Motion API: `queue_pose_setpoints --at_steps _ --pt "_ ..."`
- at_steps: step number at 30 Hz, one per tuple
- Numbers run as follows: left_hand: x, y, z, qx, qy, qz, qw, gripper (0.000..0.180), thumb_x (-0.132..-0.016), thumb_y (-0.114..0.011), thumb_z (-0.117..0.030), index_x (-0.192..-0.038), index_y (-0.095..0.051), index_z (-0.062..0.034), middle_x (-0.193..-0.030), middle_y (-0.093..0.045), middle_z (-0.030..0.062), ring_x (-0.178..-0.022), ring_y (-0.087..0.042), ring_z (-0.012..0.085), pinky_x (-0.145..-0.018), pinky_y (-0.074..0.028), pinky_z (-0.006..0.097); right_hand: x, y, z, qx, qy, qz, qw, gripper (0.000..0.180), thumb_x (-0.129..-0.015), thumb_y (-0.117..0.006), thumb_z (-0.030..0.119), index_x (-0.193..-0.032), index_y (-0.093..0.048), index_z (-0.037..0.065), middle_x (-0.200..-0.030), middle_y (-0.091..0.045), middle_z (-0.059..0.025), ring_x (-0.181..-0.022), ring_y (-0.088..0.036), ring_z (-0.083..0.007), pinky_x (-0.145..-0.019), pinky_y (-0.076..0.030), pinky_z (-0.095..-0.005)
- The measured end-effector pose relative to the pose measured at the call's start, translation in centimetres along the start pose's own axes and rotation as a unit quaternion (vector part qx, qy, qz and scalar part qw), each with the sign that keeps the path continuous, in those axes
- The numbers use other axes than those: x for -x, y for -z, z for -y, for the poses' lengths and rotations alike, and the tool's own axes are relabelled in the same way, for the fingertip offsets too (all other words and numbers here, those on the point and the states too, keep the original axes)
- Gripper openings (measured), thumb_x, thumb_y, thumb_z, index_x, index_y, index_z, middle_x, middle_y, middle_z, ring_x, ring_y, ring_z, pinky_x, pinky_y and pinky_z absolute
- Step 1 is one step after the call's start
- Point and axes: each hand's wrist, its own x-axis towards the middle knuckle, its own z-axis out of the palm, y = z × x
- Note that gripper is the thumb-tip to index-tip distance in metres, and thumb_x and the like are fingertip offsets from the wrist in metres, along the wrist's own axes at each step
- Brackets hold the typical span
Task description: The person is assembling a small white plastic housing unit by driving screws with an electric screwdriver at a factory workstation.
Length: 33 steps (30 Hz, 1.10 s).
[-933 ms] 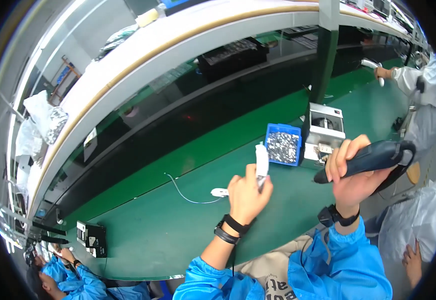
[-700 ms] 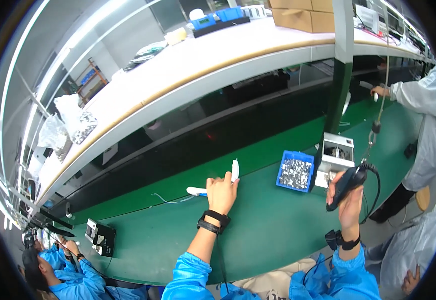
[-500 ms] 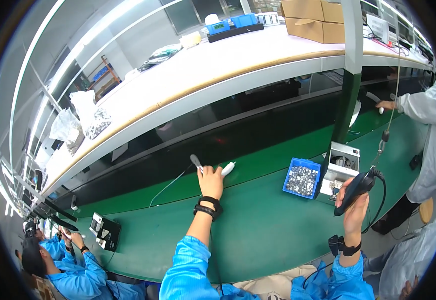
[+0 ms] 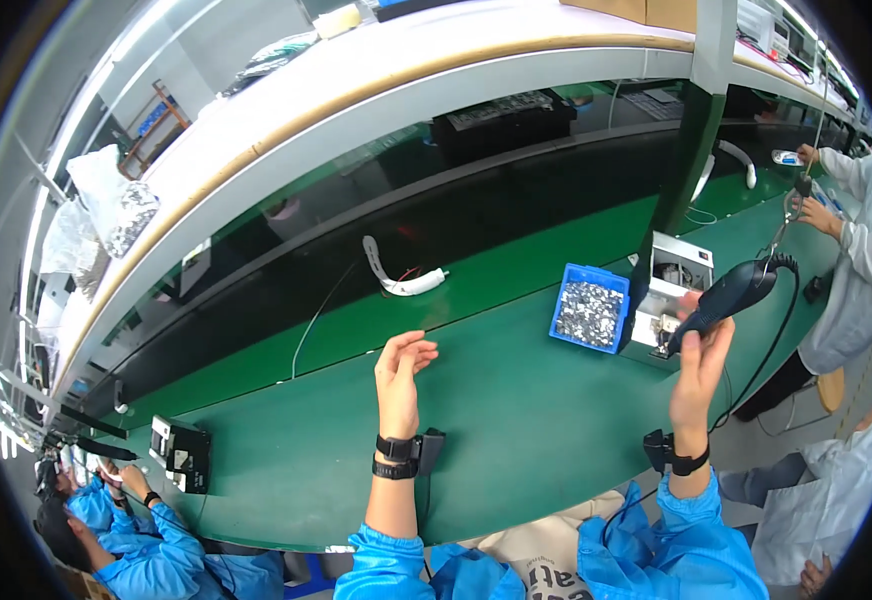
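Observation:
My right hand (image 4: 701, 365) is wrapped round a black electric screwdriver (image 4: 731, 297) that hangs from a cord, tilted with its lower end toward the left. Beneath that end stands a silver metal box-shaped device (image 4: 659, 310) with an open front. My left hand (image 4: 403, 378) hovers over the green bench with fingers loosely bent and apart, nothing visible in it. Just beyond it, a curved white plastic part (image 4: 416, 286) with red wires lies across the green strip and black conveyor belt. A blue bin (image 4: 590, 309) full of small metallic pieces sits left of the device.
A green post (image 4: 691, 165) rises behind the device to a white shelf (image 4: 386, 90). Another device (image 4: 182, 455) stands on the bench at left. Co-workers (image 4: 171, 560) sit at left; a person in a white coat (image 4: 851, 280) works at right, beside more curved white parts (image 4: 739, 163).
My left hand has let go of the curved white part and drawn back toward me. The part stays on the belt side. My right hand still holds the screwdriver; the head view has tilted down.

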Motion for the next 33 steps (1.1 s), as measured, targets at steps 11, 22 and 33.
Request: queue_pose_setpoints --at_steps 11,22,33 --pt "2.4 -1.9 3.5 0.042 0.01 0.016 0.999 0.021 -0.106 -0.054 -0.013 -0.114 -0.069 -0.0009 -0.095 -0.072 0.0073 -0.089 -0.068 0.016 -0.087 -0.057 0.031 2.4 -7.2 -0.9 0.211 0.093 0.309 0.923 0.024 -0.088 -0.069 -0.002 -0.11 -0.061 -0.001 -0.1 -0.061 -0.0218 -0.097 -0.062 -0.0424 -0.085 -0.05 -0.0468" --pt "1.6 -2.4 7.3 0.101 -0.025 0.051 0.993 0.02 -0.103 -0.047 -0.007 -0.113 -0.064 -0.0013 -0.092 -0.067 0.0055 -0.085 -0.063 0.0119 -0.081 -0.055 0.029 -0.7 -5.3 -18.2 0.309 0.137 0.337 0.879 0.017 -0.084 -0.071 -0.005 -0.097 -0.062 0.0 -0.091 -0.066 -0.0171 -0.084 -0.064 -0.0361 -0.077 -0.052 -0.0451" --pt "2.3 -2.6 7.1 0.108 0.017 0.042 0.993 0.015 -0.104 -0.048 -0.009 -0.11 -0.061 -0.0021 -0.082 -0.059 0.0003 -0.076 -0.056 0.0077 -0.07 -0.049 0.025 -0.8 -8.0 -14.7 0.126 0.023 0.305 0.944 0.009 -0.104 -0.062 0.007 -0.105 -0.062 -0.002 -0.087 -0.058 -0.0015 -0.073 -0.052 -0.0097 -0.064 -0.043 -0.0245"
